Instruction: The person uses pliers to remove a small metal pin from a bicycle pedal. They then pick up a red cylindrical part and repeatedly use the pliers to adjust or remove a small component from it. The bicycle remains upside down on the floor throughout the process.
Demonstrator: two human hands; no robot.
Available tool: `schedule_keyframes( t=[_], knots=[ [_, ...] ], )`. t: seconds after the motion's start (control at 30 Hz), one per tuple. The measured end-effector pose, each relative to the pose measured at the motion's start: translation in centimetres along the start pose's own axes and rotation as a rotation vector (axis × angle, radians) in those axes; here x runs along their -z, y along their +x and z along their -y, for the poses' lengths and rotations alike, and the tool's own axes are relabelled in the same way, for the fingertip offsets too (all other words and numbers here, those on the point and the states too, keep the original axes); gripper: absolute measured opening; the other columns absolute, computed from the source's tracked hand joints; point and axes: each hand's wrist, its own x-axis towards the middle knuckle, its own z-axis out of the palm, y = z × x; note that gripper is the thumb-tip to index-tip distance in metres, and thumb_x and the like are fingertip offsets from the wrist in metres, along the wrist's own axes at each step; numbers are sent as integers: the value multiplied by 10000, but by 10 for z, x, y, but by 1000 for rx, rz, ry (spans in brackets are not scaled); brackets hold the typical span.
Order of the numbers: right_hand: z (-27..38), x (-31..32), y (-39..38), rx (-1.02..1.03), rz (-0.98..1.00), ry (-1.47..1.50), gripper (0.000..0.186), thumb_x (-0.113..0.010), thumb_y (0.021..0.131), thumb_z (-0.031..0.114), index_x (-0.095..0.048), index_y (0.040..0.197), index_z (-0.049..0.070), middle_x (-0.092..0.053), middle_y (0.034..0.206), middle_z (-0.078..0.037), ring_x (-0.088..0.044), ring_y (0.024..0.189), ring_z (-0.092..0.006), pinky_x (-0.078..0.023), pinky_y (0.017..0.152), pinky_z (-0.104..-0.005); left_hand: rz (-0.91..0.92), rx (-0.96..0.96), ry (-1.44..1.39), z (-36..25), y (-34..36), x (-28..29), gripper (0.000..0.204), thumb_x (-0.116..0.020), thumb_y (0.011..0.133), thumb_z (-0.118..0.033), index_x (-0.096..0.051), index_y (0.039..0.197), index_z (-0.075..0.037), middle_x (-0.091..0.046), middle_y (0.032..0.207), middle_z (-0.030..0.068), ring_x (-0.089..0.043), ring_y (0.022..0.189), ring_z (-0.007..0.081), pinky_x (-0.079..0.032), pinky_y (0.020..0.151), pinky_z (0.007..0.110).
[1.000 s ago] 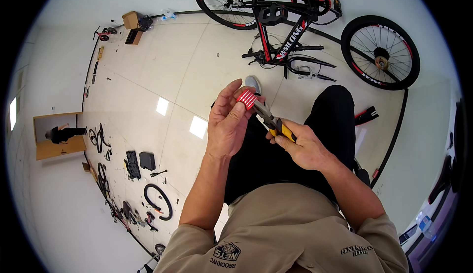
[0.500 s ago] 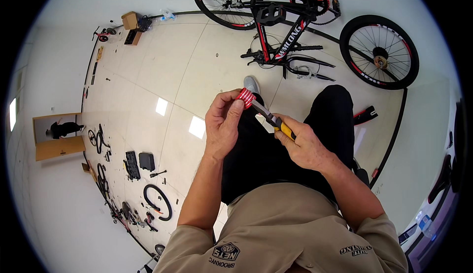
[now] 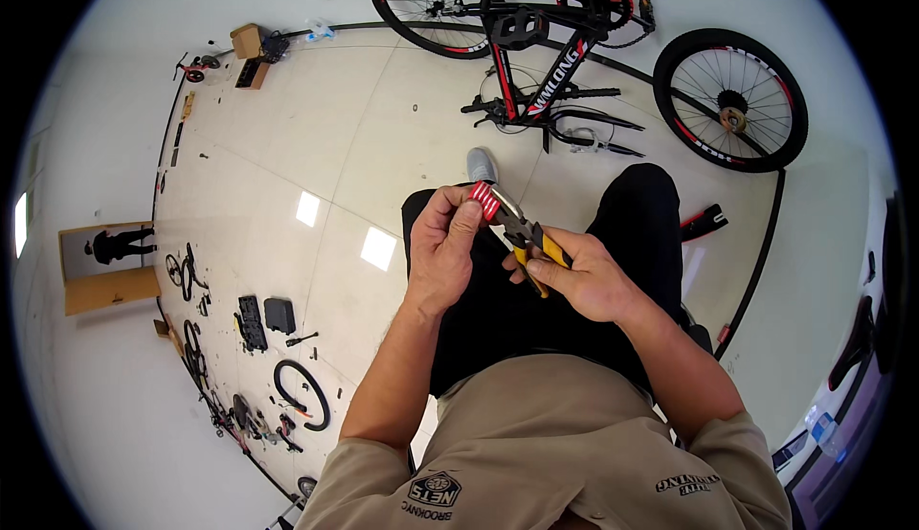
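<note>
My left hand (image 3: 442, 243) pinches a small red, white-striped piece (image 3: 483, 202) between thumb and fingers. Pliers (image 3: 529, 242) with yellow-and-black handles are in my right hand (image 3: 586, 276); their metal jaws reach up against the striped piece, and the handles look parted. Whether the jaws grip it I cannot tell. Both hands are above my dark trousers (image 3: 633, 206), with a grey shoe (image 3: 479, 164) beyond them.
A black-and-red bicycle frame (image 3: 558, 80), a wheel (image 3: 689, 94) and a fork lie ahead. At left are a toolbox (image 3: 279, 315), a tire (image 3: 324, 405), cardboard boxes (image 3: 246, 42) and scattered bike parts. A person (image 3: 120, 245) stands in an open doorway.
The striped piece and pliers have moved slightly down and to the right, and the pliers' handles have spread apart. The distant person's posture in the doorway has shifted.
</note>
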Motion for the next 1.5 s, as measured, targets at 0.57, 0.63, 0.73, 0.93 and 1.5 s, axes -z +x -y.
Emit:
schedule_keyframes(
  t=[0.57,0.63,0.73,0.93,1.5],
  knots=[
    [3,2,1,-46,-24,-63,198,-631,987,124,-614,1127,-14,-646,856,-50,-616,750,-132,-527,687,-291,66,-29,446,-15,4,2,145,-588,1047,-132,-619,1039,9,-658,980,31,-555,884,100,-475,829,252],
    [-2,5,1,-81,-9,-133,217,-654,974,140,-618,1118,-18,-641,823,-42,-606,725,-126,-519,670,-288,62,-36,448,-12,3,0,125,-587,1041,-112,-618,1039,9,-659,991,43,-563,890,104,-479,846,255],
    [-10,7,-1,-30,11,-68,209,-682,951,147,-628,1076,-11,-614,769,-28,-583,687,-110,-494,639,-281,80,-79,407,-2,2,-4,90,-574,1031,-64,-613,1033,17,-666,1024,65,-597,919,119,-498,873,270],
    [-7,-7,0,-38,-87,-127,76,-587,967,91,-585,942,19,-569,718,-29,-523,576,-110,-423,540,-273,121,-81,396,-10,0,-9,99,-587,1021,-63,-596,1069,23,-655,1031,123,-654,963,166,-533,879,319],
    [-4,7,-4,78,48,158,476,-505,894,57,-511,1352,-73,-630,1002,-172,-600,810,-216,-482,721,-334,175,-49,429,-14,14,-13,94,-623,992,-53,-564,963,14,-648,911,81,-593,870,123,-514,815,304]
  ],
)
